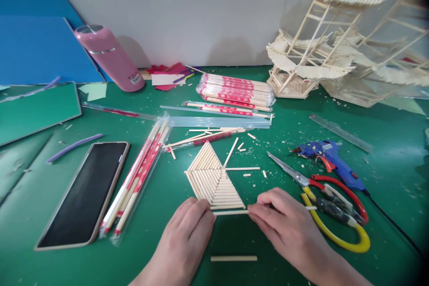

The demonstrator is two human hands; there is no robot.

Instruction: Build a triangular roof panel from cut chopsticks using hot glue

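The thin wooden stick (231,212), probably light, stiff and snappable, so best pinched gently near both ends, sits between left hand (191,230) and right hand (284,223), both pinching it, beside the slatted panel (214,181) on the counter (167,183).

Part-built polygonal panel of pale round wooden sticks (214,187), flat; three wedges filled with graded parallel rows, two bare spokes projecting from the hub. Slender straight pale wooden stick (231,212), crosswise, just beside the near edge.
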